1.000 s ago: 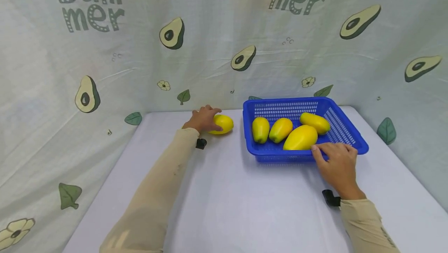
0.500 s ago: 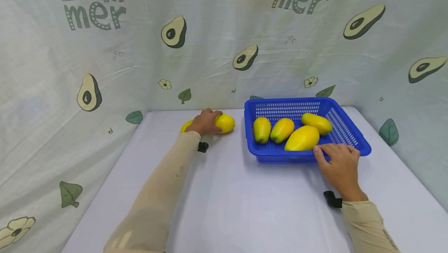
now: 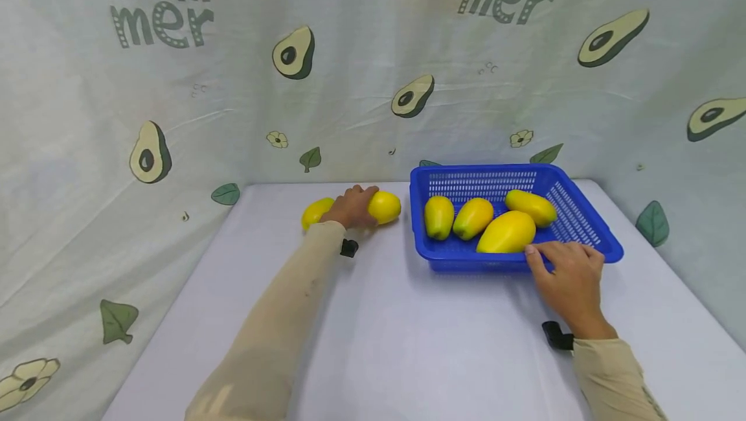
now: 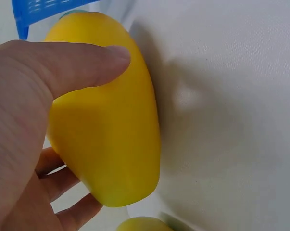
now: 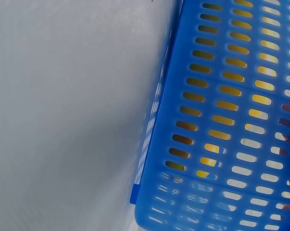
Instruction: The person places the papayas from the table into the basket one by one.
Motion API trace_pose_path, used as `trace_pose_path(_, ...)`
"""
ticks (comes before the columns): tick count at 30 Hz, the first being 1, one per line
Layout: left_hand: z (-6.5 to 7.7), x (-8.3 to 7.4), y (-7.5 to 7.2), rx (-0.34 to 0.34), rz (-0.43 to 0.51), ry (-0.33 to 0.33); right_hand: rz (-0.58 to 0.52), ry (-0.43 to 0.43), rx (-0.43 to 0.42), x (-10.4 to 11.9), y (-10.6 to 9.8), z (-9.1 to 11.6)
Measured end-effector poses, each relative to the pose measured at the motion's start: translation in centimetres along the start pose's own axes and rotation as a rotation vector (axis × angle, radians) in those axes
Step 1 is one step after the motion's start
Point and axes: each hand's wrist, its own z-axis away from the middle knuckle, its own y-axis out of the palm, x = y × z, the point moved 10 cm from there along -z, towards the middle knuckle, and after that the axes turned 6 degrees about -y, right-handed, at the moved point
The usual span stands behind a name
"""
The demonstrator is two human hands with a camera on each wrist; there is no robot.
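Note:
At the back of the table my left hand (image 3: 351, 207) grips a yellow mango (image 3: 386, 207). In the left wrist view the thumb (image 4: 94, 67) lies across this mango, and several fingers show behind it. A second mango (image 3: 316, 212) lies just left of that hand, partly hidden by it. To the right stands a blue plastic basket (image 3: 460, 264) with several yellow mangoes (image 3: 507, 233) inside. My right hand (image 3: 571, 282) holds the basket's front rim near its right corner. The right wrist view shows the slotted basket wall (image 5: 214, 84), with yellow showing through.
A white cloth covers the table (image 3: 373, 343). Behind it hangs a pale curtain (image 3: 350, 116) printed with avocados and leaves, close to the basket's back side. A small black wrist camera (image 3: 557, 335) sits on the right wrist.
My left hand has closed round the mango and shifted it slightly right, towards the basket. The second mango has come into view behind that hand. My right hand stays at the basket rim.

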Motion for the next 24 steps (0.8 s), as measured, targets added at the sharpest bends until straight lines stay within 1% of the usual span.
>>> trace_pose_path(3, 0.3, -0.3, 0.2, 0.01, 0.004, 0.007, 0.006, -0.004, -0.008, 0.1, -0.2, 0.1)
trace_pose_path(7, 0.5, -0.5, 0.4, 0.004, 0.001, 0.014, 0.008, -0.014, -0.017, 0.1, -0.3, 0.1)
trace_pose_path(17, 0.1, -0.4, 1.6, 0.014, 0.0, 0.026, 0.009, 0.001, -0.02, -0.1, -0.3, 0.5)
trace_pose_path(20, 0.0, -0.3, 1.9, 0.025, 0.015, 0.018, 0.004, -0.004, -0.023, -0.2, -0.3, 0.5)
trace_pose_path(24, 0.4, -0.2, 2.0, 0.05, 0.042, -0.009, -0.005, -0.002, -0.019, -0.3, -0.1, 0.5)
